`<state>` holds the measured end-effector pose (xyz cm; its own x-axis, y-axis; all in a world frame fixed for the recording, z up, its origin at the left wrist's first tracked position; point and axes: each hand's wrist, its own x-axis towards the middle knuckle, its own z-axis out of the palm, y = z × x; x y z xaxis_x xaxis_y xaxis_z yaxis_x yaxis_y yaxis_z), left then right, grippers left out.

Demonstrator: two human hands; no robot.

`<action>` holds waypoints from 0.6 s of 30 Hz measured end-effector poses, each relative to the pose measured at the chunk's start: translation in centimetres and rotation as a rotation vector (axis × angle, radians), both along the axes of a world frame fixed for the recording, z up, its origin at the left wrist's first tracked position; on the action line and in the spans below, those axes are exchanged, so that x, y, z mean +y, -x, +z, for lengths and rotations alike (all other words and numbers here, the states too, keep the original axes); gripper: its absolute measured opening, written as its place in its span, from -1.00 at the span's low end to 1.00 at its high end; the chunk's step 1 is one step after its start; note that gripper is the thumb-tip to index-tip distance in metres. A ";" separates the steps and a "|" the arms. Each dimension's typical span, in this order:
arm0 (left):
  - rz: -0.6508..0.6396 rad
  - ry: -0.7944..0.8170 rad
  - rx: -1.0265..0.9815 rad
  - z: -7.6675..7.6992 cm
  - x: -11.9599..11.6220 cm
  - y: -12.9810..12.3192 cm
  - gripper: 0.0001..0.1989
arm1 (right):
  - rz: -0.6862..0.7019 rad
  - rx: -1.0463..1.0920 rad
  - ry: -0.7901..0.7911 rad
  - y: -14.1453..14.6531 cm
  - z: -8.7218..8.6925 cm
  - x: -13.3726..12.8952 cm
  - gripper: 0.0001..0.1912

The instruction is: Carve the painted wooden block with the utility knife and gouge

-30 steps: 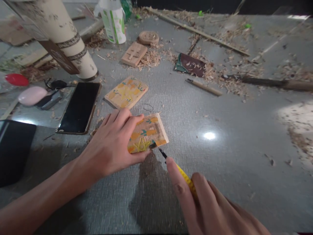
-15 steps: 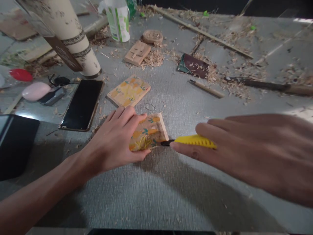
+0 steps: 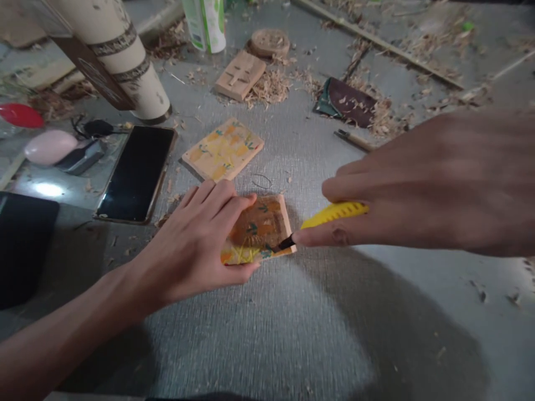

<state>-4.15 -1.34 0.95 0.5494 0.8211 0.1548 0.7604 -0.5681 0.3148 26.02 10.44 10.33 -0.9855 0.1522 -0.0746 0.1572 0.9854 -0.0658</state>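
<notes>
A small painted wooden board (image 3: 267, 225), with orange, yellow and green marks, lies flat on the grey table. My left hand (image 3: 200, 228) grips it from the left, fingers on the far edge and thumb along the near edge. In my right hand (image 3: 401, 186) is a yellow-handled utility knife (image 3: 332, 214), held with the forefinger stretched along it. Its dark tip (image 3: 281, 245) meets the painted face near the right end. Just beyond lies a second painted board (image 3: 224, 148), which neither hand touches.
A phone (image 3: 136, 174) lies left of the boards, beside a cream cylinder (image 3: 140, 72). Farther back are a carved wooden block (image 3: 240, 74), a round wooden piece (image 3: 270, 42), wood shavings (image 3: 270, 89) and a dark folded pouch (image 3: 346, 102). A thin stick (image 3: 376, 40) crosses the back.
My right hand and the knife have risen and tilted, so the blade now slants down onto the board's face. My left hand keeps its hold. The camera view has shifted slightly.
</notes>
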 end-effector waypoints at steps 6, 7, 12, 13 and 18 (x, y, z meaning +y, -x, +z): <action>-0.005 0.054 -0.032 0.2 0.3 -0.1 -0.30 | 0.253 0.059 0.066 -0.8 -1.3 1.0 -0.50; 0.002 0.069 -0.031 0.2 0.3 -0.1 -0.29 | 0.230 0.064 0.090 -1.0 -1.6 0.9 -0.50; 0.029 0.113 -0.016 0.5 0.3 -0.1 -0.26 | 0.104 0.098 0.245 -2.1 -2.8 -0.5 -0.48; 0.028 0.121 -0.015 0.6 0.3 -0.1 -0.25 | 0.087 0.104 0.254 -2.3 -3.0 -0.8 -0.49; 0.028 0.140 -0.014 0.6 0.3 0.0 -0.22 | 0.049 0.136 0.216 -2.7 -3.2 -1.6 -0.53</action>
<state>-4.11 -0.99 1.59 0.5241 0.8505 0.0451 0.7705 -0.4961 0.4003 28.73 8.86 7.14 -0.9945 0.0994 0.0338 0.0852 0.9523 -0.2931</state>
